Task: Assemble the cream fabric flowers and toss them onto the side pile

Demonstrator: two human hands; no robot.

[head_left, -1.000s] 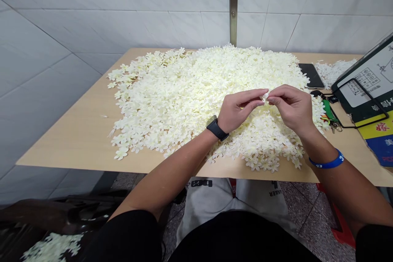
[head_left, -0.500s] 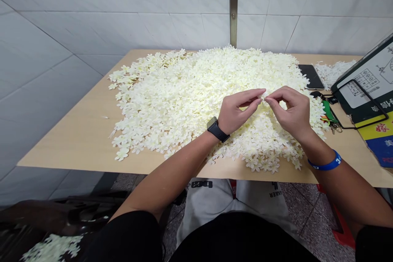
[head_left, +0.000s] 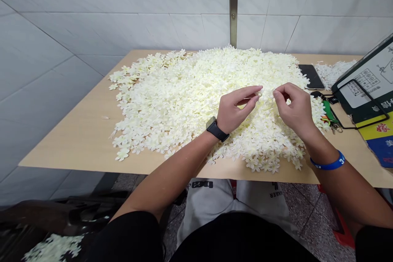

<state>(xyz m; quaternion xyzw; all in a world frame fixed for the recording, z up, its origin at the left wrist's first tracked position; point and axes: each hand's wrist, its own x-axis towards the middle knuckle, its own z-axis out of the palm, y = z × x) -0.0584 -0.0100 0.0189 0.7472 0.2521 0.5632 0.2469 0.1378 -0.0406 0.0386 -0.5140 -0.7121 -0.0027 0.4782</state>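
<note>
A big heap of cream-white fabric flower petals covers the middle of a light wooden table. My left hand, with a black watch on the wrist, hovers over the heap's right part with thumb and forefinger pinched on a small petal piece. My right hand, a blue band on its wrist, is just to the right, fingers curled and pinched on another small petal piece. The fingertips of the two hands are a little apart.
A black phone lies at the back right, with a smaller petal pile behind it. Keys with a green tag and a dark board with printed sheets are at the right edge. More petals lie on the floor at lower left.
The fingertips were together on one petal piece; now the hands have drawn slightly apart, each pinching a bit of petal.
</note>
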